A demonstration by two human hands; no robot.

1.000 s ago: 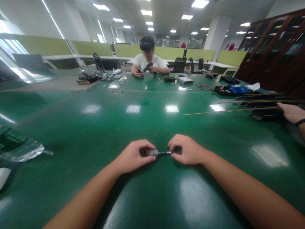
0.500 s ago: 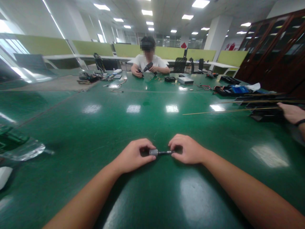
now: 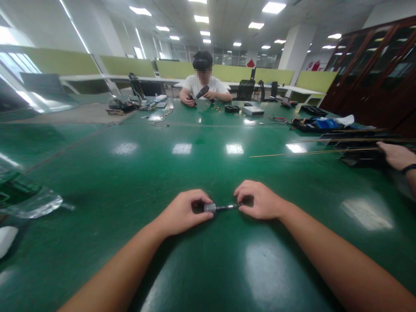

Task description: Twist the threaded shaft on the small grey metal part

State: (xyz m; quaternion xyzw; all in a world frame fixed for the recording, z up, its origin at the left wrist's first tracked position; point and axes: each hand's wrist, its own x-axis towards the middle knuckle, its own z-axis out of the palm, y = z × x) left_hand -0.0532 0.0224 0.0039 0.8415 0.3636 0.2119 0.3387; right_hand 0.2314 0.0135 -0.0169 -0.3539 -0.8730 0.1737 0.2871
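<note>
Grey, the cylinder (image 3: 209, 208) sits pinched in the left hand (image 3: 182, 212) at or just above the green tabletop (image 3: 201, 268), while the right hand (image 3: 261, 202) now rests farther out along the dark shaft (image 3: 222, 208), baring more spiral tip (image 3: 235, 206), its grip there hard to tell.

Gry cyl. (image 3: 209, 208) w/ thin dk shaft (image 3: 224, 207), approx. horiz.

No words or numbers I can read from here, a green label (image 3: 21, 189) on the clear bottle (image 3: 45, 208) left of the left hand (image 3: 182, 213), its pale mark (image 3: 4, 198) too blurred, a red diamond sign (image 3: 251, 63) far beyond the right hand (image 3: 261, 201), too small to read
</note>
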